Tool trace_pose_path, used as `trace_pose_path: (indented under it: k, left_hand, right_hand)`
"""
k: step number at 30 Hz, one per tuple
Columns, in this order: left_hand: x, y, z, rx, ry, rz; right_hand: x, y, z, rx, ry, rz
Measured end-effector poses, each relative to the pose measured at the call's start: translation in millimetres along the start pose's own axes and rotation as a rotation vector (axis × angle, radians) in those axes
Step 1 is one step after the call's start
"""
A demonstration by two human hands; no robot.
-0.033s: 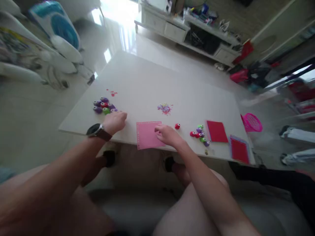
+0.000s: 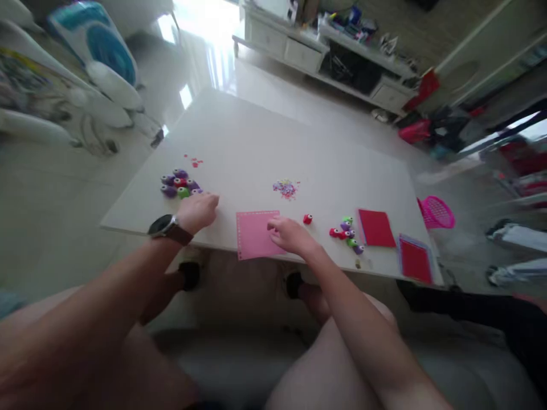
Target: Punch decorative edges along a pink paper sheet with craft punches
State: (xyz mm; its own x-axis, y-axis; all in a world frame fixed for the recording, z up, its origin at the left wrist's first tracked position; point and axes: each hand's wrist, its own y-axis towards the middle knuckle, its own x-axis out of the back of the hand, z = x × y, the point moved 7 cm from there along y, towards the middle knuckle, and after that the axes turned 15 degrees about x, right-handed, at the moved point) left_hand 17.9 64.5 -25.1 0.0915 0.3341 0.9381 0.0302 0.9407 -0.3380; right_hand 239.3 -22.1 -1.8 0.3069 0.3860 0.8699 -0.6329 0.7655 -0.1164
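A pink sheet of paper point(image 2: 255, 234) with small marks along its left and top edges lies at the table's near edge. Over its right part is my right hand point(image 2: 287, 233), thumb and fingers curled together; anything between them is too small to make out. My left hand point(image 2: 200, 212), with a watch on the wrist, is closed beside a cluster of small purple, red and green craft punches point(image 2: 170, 191). Its fingertips are hidden, so what it holds cannot be seen. One red punch point(image 2: 307, 219) stands alone just right of my right hand.
Colourful paper bits point(image 2: 287, 189) are heaped mid-table, and a few red bits point(image 2: 195, 163) lie at the left. Further right are more punches point(image 2: 345, 230), a red paper stack point(image 2: 376, 228) and another red stack point(image 2: 415, 259). A pink basket point(image 2: 440, 212) stands beyond the table's right edge.
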Motion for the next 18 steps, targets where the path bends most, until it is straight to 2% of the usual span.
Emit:
trace_pose_path:
  k: [6,8,11,14,18]
  left_hand:
    - [2.9,7,9,0.066,0.003,-0.036]
    - [5.7,3,3,0.045,-0.011,-0.053]
    - [9.8,-7,-21,-0.079,-0.095,-0.073]
    - [9.8,-21,-51,-0.233,-0.192,-0.085]
    - [-0.7,-36,-82,-0.412,-0.284,-0.076]
  right_hand:
    - [-3,-1,6,0.003,-0.012,0.034]
    - [-3,-1,7,-0.002,-0.022,0.035]
    - [3,-5,-1,-0.059,-0.051,0.025]
    - [21,-19,-26,-0.209,-0.108,-0.045]
    - [57,-63,-83,-0.503,-0.227,-0.189]
